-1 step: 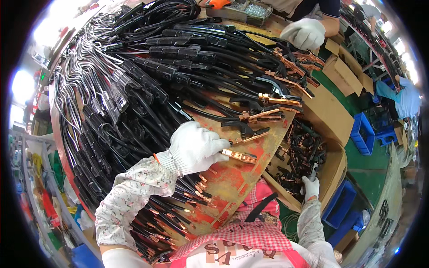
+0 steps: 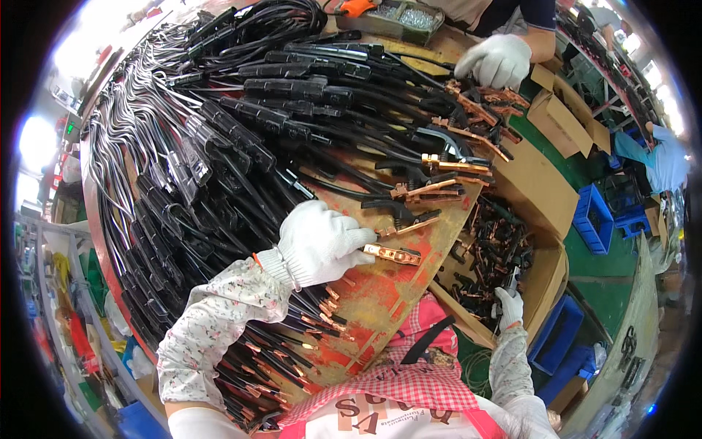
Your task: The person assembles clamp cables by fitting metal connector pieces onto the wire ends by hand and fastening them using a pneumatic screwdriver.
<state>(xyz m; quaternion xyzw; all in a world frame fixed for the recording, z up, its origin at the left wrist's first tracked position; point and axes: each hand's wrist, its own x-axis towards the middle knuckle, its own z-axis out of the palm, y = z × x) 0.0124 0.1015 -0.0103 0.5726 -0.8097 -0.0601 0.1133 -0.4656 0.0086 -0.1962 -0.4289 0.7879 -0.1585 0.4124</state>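
Observation:
In a white knitted glove, my left hand [image 2: 322,241] is closed at the table's front part. From its fingertips a copper-coloured welding clamp [image 2: 395,254] sticks out to the right, its rear part hidden by the fingers. Further right and lower, my gloved right hand [image 2: 510,306] reaches into a cardboard box [image 2: 553,272]. Its fingers are closed round a slim grey-and-black piece [image 2: 513,279], whose kind I cannot make out. Many black and copper clamps [image 2: 491,252] fill that box. Just beyond my left hand, another clamp on a black cable [image 2: 401,214] lies on the table.
Black cables with dark plastic parts [image 2: 285,88] cover most of the worn table [image 2: 373,311]. Bare-ended cables [image 2: 278,358] lie near me. Across the table is a co-worker's gloved hand [image 2: 499,60] by more clamps. Blue bins [image 2: 594,219] stand on the green floor.
The co-worker's gloved hand has shifted slightly, its fingers now more spread over the clamps. My own hands stay almost in place.

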